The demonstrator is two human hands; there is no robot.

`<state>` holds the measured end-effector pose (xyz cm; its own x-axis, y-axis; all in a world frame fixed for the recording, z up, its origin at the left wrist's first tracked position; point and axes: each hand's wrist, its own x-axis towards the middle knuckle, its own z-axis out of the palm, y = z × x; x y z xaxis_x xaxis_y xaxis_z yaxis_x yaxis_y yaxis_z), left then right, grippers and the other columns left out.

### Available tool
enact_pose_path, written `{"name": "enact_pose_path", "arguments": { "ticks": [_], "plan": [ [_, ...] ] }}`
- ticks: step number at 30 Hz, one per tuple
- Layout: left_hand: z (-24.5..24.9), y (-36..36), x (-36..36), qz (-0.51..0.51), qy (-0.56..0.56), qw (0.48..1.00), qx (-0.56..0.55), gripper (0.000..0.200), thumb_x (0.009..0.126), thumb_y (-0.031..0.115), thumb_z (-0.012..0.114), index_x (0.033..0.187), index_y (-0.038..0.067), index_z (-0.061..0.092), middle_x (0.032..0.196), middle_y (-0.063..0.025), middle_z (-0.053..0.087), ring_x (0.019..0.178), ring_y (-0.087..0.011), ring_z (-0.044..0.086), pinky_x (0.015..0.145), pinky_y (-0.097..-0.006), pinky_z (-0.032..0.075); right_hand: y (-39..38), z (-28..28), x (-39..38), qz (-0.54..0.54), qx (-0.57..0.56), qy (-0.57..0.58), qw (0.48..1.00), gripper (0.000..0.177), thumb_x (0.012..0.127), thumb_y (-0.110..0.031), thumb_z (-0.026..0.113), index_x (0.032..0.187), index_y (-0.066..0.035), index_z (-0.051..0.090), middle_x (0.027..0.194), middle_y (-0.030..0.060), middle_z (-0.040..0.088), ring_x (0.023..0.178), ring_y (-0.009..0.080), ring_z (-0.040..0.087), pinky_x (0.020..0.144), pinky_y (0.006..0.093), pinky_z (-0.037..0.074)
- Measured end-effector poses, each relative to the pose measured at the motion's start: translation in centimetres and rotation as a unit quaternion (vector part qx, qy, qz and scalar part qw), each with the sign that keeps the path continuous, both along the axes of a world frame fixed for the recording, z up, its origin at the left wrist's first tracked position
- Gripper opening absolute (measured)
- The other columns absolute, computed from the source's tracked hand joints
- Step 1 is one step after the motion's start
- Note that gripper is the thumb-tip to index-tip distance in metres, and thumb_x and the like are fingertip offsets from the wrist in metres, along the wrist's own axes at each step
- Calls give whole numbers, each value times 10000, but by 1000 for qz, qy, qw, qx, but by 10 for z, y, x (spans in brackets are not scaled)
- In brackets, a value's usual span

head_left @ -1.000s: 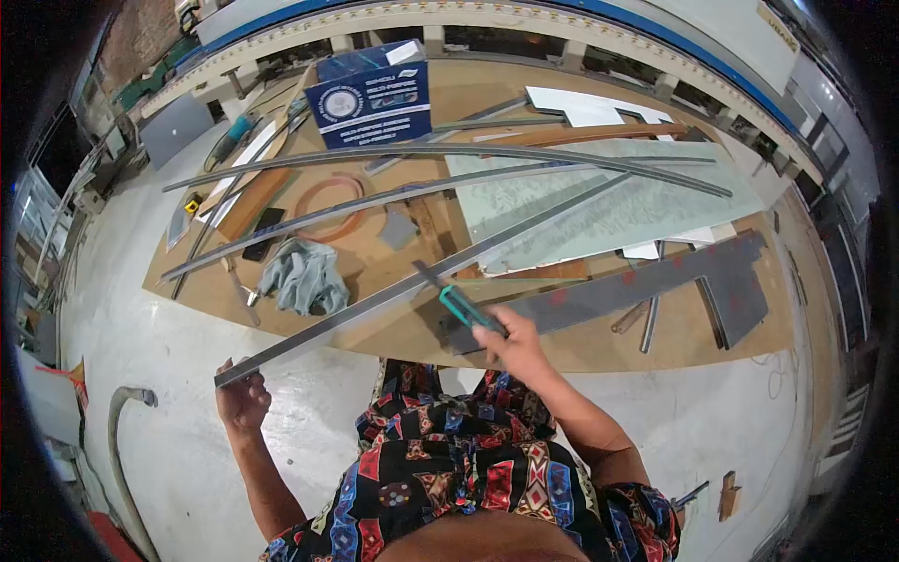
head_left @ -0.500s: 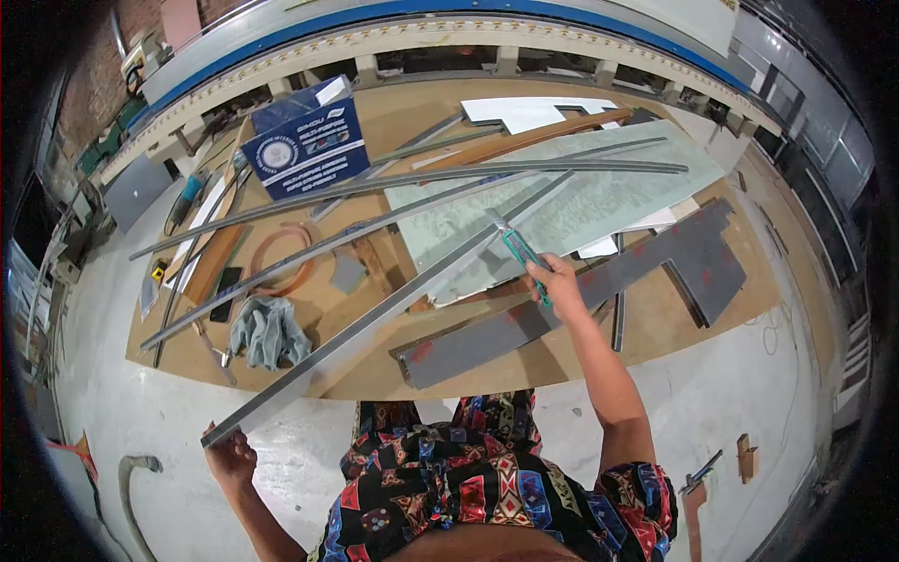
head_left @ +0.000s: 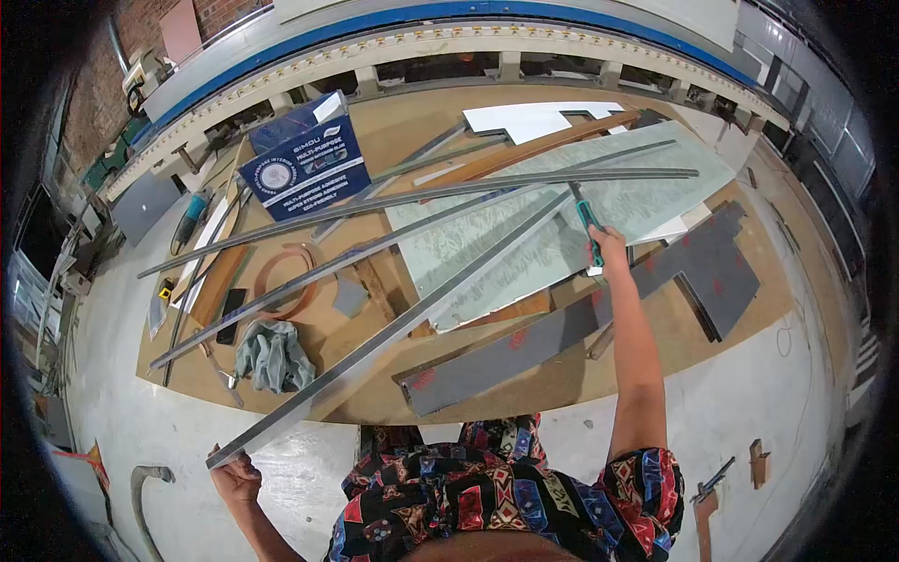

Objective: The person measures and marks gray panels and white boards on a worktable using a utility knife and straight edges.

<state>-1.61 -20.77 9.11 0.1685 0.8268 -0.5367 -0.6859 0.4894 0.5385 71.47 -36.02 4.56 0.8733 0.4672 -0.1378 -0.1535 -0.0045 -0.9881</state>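
Observation:
My left hand (head_left: 237,478) is closed round the near end of a long grey strip (head_left: 384,334), which slants up across the table to the right. My right hand (head_left: 607,247) grips a teal-handled tool (head_left: 587,221), its metal tip at the strip's far end. Beneath that end lies a pale green mottled sheet (head_left: 459,281). Two more long grey strips cross the sheet behind. A dark grey board (head_left: 552,335) with red marks lies in front of the sheet, below the right hand.
On the brown table (head_left: 365,407) are a blue box (head_left: 304,169), a grey cloth (head_left: 272,356), a phone (head_left: 230,316), a coiled band (head_left: 265,281) and a tape measure (head_left: 166,288). A long machine with a blue rail (head_left: 421,21) runs behind.
My right hand and the teal tool have moved up and to the right, towards the strip's far end. My left hand still holds the near end, and the whole view has shifted slightly.

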Motion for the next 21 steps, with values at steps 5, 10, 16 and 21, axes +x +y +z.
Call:
{"name": "enact_pose_path", "arguments": {
  "ticks": [5,10,16,21],
  "plan": [
    [6,-2,6,-2,-9,1000,2,415,847,439,385,763,104,613,581,-112,600,402,-204,546,357,-298,437,11,-14,31,-101,10,-44,994,196,817,-159,590,741,-3,498,575,67,491,442,152,462,380,282,359],
    [-2,4,-2,-23,-36,999,23,407,843,436,392,771,101,613,600,-116,608,437,-207,564,378,-311,452,16,-10,18,-142,-132,-211,958,207,791,-185,597,797,13,537,566,102,528,451,215,517,468,344,413],
    [-4,7,7,-47,73,996,26,388,839,448,408,747,123,599,574,-72,588,414,-168,531,378,-297,410,19,0,-27,-142,-324,-418,837,248,766,-227,607,911,-32,555,802,166,590,768,369,571,654,436,441],
    [-13,14,15,-109,4,990,86,381,863,395,397,875,84,616,634,-101,615,453,-177,555,434,-333,485,10,-4,-60,-114,-327,-469,812,315,767,-222,605,1028,-59,535,935,179,561,804,385,568,682,458,446]
  ]
}}
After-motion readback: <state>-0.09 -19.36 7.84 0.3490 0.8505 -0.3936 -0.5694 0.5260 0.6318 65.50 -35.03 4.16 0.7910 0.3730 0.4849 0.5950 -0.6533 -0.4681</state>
